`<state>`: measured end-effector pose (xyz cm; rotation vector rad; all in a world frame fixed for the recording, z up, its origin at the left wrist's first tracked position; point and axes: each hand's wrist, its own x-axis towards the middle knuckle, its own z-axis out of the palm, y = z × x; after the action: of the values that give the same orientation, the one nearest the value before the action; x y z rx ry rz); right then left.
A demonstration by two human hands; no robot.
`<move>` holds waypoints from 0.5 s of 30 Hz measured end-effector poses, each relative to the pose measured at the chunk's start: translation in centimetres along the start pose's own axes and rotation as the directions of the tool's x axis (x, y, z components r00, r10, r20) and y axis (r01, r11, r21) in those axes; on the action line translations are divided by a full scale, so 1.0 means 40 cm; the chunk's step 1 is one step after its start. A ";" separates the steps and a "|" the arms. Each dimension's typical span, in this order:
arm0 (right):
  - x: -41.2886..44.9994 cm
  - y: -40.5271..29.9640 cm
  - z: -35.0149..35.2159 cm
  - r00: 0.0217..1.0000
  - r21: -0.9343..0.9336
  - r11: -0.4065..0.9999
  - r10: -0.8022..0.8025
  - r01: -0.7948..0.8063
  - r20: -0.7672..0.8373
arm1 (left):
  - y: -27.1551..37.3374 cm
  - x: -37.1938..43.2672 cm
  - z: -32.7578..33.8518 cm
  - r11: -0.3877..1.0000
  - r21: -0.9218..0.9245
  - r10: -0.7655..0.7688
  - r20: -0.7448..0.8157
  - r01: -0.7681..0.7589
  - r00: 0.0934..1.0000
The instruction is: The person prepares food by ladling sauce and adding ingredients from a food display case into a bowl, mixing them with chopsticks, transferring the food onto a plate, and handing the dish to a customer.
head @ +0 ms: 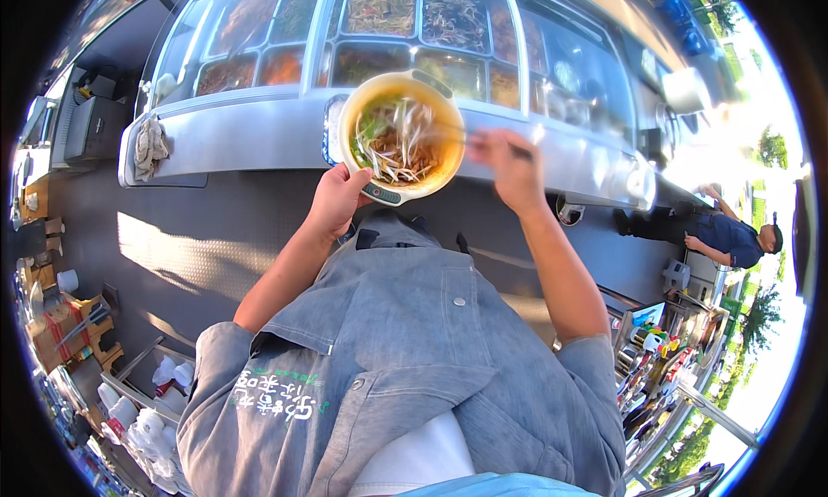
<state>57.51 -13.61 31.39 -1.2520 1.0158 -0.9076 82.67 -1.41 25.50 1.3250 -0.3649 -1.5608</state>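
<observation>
A round, cream-rimmed bowl with a yellow inside and two dark grips on its rim is tilted toward me over the counter's front edge. White shreds, chopped greens and brown strips fill much of it. My left hand grips the bowl at its lower left, thumb on the rim by the near handle. Motion blurs my right hand, which is closed around a thin utensil reaching into the bowl; its exact kind cannot be told.
Beyond the steel counter stands a glass display case with several trays of food. A crumpled cloth lies at the counter's left end. At right a person stands near a cluttered shelf. Boxes stand at left.
</observation>
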 end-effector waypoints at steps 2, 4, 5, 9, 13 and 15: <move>-0.004 0.029 0.049 0.998 0.123 0.991 0.052 -0.055 0.025 | -0.022 0.022 -0.003 1.000 0.001 -0.005 -0.024 0.005 1.000; -0.008 -0.009 0.029 0.997 0.086 0.994 0.057 -0.062 0.056 | -0.023 0.008 -0.015 1.000 -0.030 0.005 -0.058 -0.007 0.998; -0.008 -0.036 0.009 0.994 0.041 0.997 0.061 -0.064 0.086 | -0.021 0.003 -0.021 1.000 -0.030 0.006 -0.065 -0.007 0.998; -0.030 -0.063 -0.045 0.969 -0.133 0.961 0.247 -0.243 0.014 | -0.024 -0.001 -0.023 0.997 -0.030 0.064 -0.113 -0.068 0.992; -0.038 0.004 0.058 0.960 0.268 0.933 0.270 -0.241 -0.076 | -0.045 0.009 0.005 0.998 -0.026 0.060 -0.075 -0.062 0.995; 0.010 -0.015 0.063 0.988 0.246 0.962 0.137 -0.117 -0.068 | -0.045 0.001 0.012 0.999 -0.003 0.041 -0.010 -0.041 0.999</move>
<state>60.03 -13.27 32.02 -0.9407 1.0065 -0.9590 81.37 -0.82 24.29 1.3144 -0.3807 -1.5189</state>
